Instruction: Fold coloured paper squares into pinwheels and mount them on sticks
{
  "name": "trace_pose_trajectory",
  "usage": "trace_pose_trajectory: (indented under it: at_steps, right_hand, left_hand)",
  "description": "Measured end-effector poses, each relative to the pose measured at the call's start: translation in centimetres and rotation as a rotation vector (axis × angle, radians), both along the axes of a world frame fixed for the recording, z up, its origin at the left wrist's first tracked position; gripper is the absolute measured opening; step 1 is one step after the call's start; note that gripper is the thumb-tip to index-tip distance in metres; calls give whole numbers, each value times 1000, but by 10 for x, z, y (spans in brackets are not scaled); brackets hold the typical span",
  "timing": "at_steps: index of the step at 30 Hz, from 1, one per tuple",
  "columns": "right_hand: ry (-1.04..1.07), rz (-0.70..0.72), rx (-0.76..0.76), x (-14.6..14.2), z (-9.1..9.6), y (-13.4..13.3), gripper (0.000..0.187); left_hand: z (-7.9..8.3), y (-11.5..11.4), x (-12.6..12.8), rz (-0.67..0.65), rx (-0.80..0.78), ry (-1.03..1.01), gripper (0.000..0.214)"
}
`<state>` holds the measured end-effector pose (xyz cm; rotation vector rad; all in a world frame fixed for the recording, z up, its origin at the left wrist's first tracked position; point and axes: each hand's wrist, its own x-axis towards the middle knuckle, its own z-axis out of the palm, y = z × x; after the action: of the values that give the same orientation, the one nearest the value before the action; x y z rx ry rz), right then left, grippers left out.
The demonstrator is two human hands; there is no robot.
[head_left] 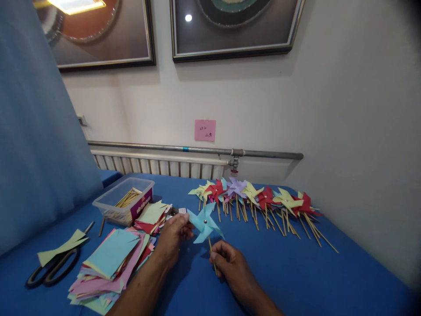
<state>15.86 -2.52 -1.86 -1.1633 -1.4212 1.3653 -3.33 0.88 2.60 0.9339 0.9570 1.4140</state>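
A light-blue paper pinwheel (205,222) on a thin wooden stick is held up just above the table, with a round silvery pin at its centre. My right hand (228,263) is closed around the stick below the blades. At the pinwheel's left blade, my left hand (174,235) has its fingers curled, thumb and forefinger at the blade's tip. Beyond my left hand lies a small dark box (171,213), partly hidden, beside a stack of cut paper squares (151,215). A larger pile of coloured paper (112,254) lies left of my left forearm.
Finished pinwheels (256,197) in several colours lie in a row at the back right. A clear plastic tub (121,197) holds wooden sticks. Black-handled scissors (55,267) lie at left under a yellow-green paper piece (62,248). A radiator (161,164) and pipe run behind the blue-covered table.
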Motion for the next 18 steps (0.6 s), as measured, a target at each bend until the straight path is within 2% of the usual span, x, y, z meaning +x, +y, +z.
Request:
trace_pose_trajectory:
  at_steps: [4,7,13,18]
  right_hand:
    - [-4,25,2,-1,-2,0,24]
    - [-1,26,9,0,-5,0,24]
    - [0,23,13,0,-3,0,25]
    - [10,-3,41,0,-4,1,27]
  left_hand:
    - [3,5,-7,96,8,-9,41]
    - [0,6,-8,112,2,13,36]
    - [-2,3,-3,41,-9,51,32]
    - [0,-3,4,-78,-34,69,26]
